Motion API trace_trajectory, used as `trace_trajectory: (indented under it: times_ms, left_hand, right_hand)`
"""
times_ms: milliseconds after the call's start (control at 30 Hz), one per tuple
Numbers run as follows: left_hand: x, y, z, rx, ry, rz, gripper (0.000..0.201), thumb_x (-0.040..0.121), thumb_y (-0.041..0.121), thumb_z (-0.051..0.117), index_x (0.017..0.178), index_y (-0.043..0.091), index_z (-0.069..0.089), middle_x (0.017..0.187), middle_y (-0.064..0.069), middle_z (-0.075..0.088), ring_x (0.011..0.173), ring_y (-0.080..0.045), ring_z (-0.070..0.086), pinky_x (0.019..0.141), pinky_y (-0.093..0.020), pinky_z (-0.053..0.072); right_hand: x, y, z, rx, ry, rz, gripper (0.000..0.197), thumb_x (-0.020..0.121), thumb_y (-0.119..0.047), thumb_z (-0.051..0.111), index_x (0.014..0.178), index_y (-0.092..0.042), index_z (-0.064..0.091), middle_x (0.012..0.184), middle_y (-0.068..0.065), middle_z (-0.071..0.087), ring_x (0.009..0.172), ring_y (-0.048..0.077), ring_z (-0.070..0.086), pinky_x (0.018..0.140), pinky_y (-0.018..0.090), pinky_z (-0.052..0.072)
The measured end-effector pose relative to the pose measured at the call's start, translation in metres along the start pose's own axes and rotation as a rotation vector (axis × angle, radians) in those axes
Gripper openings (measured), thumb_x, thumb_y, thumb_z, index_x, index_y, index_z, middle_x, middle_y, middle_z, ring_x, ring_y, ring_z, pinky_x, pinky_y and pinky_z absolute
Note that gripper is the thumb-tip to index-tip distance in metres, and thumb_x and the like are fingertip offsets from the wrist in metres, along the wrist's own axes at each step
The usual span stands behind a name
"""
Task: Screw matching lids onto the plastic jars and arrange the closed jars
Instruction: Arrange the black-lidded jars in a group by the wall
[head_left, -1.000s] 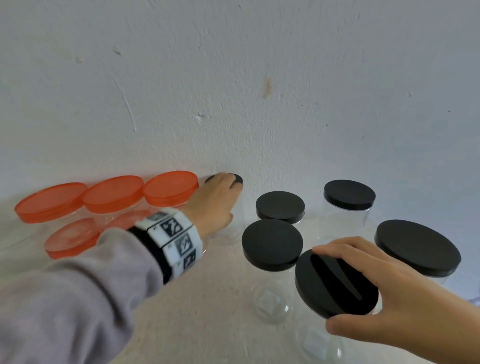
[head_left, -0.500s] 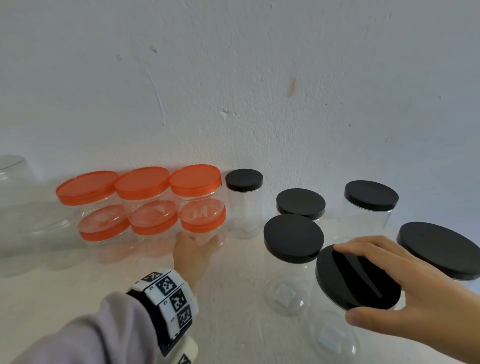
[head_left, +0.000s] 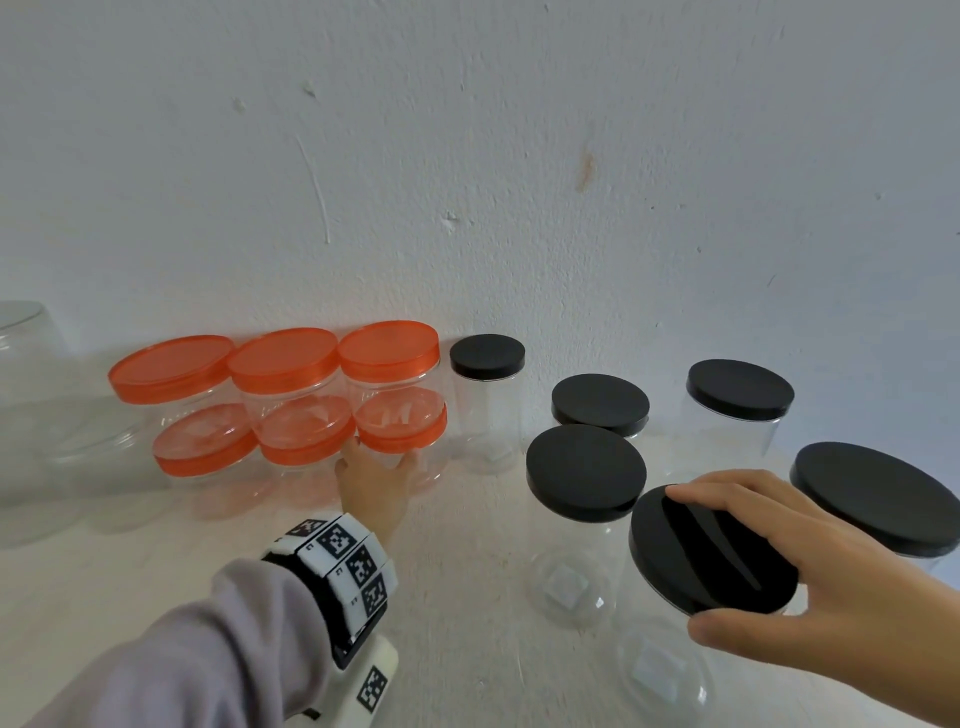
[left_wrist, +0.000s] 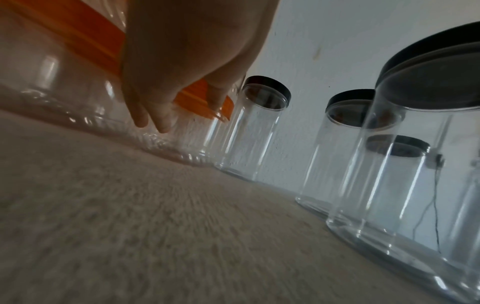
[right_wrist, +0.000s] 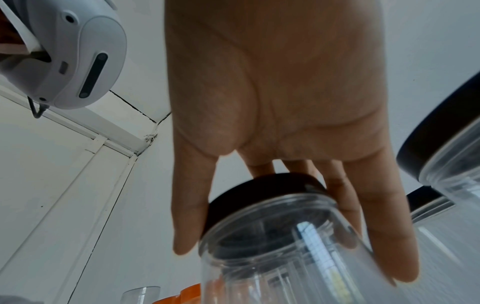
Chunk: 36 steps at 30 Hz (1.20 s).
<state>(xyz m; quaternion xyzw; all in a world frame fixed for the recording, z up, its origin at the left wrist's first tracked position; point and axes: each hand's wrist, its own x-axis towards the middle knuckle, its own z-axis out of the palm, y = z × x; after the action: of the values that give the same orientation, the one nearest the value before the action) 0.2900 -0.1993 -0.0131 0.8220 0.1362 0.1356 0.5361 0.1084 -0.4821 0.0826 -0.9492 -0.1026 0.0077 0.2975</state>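
Several clear jars with orange lids stand in two rows of three against the wall. My left hand (head_left: 377, 465) reaches to the front right orange-lidded jar (head_left: 402, 423), with the thumb on its right side and the fingers on its left, below the lid (left_wrist: 202, 107). My right hand (head_left: 691, 561) grips the black lid (head_left: 727, 571) of a clear jar (head_left: 660, 670) at the front right, fingers spread across the top and thumb on the near rim. That lid (right_wrist: 259, 189) sits on the jar's mouth, seen from below in the right wrist view.
A slim black-lidded jar (head_left: 487, 358) stands at the wall beside the orange jars. Other black-lidded jars (head_left: 584, 473) (head_left: 600, 402) (head_left: 740, 389) (head_left: 878, 499) surround my right hand. A large lidless clear jar (head_left: 31, 364) is at the far left. The surface (head_left: 457, 597) is pale and textured.
My left hand let go of the slim black-lidded jar at the wall and drew back to the front right orange-lidded jar. My right hand stays on its black lid.
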Motion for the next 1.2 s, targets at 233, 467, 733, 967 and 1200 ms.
trace_trajectory:
  times_ms: [233, 467, 733, 967, 1200]
  left_hand:
    - [-0.022, -0.003, -0.015, -0.051, -0.356, -0.107, 0.082, 0.078, 0.028, 0.079, 0.142, 0.010, 0.032, 0.140, -0.007, 0.043, 0.126, -0.026, 0.044, 0.105, -0.047, 0.040]
    - [-0.073, 0.058, -0.022, 0.116, -0.855, 0.368, 0.116, 0.054, 0.058, 0.085, 0.135, 0.063, 0.002, 0.145, 0.026, 0.020, 0.134, -0.001, 0.025, 0.109, -0.031, 0.034]
    - [-0.083, 0.076, 0.010, 0.079, -0.745, 0.512, 0.101, 0.063, 0.055, 0.080, 0.140, 0.049, 0.015, 0.137, 0.018, 0.042, 0.122, -0.002, 0.046, 0.094, -0.015, 0.041]
    - [-0.055, 0.070, -0.007, 0.132, -0.560, 0.518, 0.098, 0.064, 0.051, 0.081, 0.143, 0.034, 0.025, 0.126, 0.019, 0.041, 0.108, 0.005, 0.047, 0.078, -0.006, 0.037]
    - [-0.014, 0.064, -0.032, 0.275, -0.384, 0.424, 0.091, 0.067, 0.050, 0.079, 0.141, 0.021, 0.035, 0.135, 0.005, 0.043, 0.117, -0.009, 0.044, 0.089, -0.027, 0.038]
  right_hand:
    - [0.001, 0.002, 0.001, 0.024, -0.020, 0.004, 0.074, 0.047, -0.078, 0.059, 0.116, -0.065, 0.038, 0.132, -0.038, 0.026, 0.114, -0.016, 0.040, 0.083, 0.008, 0.045]
    - [-0.002, 0.002, 0.002, 0.063, -0.003, -0.012, 0.071, 0.050, -0.075, 0.063, 0.117, -0.063, 0.041, 0.128, -0.038, 0.032, 0.114, -0.014, 0.041, 0.084, 0.007, 0.044]
    - [-0.003, 0.001, 0.004, 0.115, 0.006, -0.010, 0.070, 0.053, -0.069, 0.066, 0.118, -0.060, 0.043, 0.126, -0.037, 0.034, 0.115, -0.012, 0.043, 0.086, 0.009, 0.045]
    - [-0.004, 0.001, 0.006, 0.102, 0.011, 0.009, 0.067, 0.060, -0.062, 0.069, 0.121, -0.059, 0.041, 0.126, -0.038, 0.031, 0.115, -0.014, 0.041, 0.086, 0.007, 0.043]
    - [0.014, -0.020, 0.020, 0.061, -0.049, -0.042, 0.070, 0.058, -0.073, 0.060, 0.122, -0.058, 0.036, 0.124, -0.040, 0.029, 0.112, -0.016, 0.039, 0.086, 0.012, 0.044]
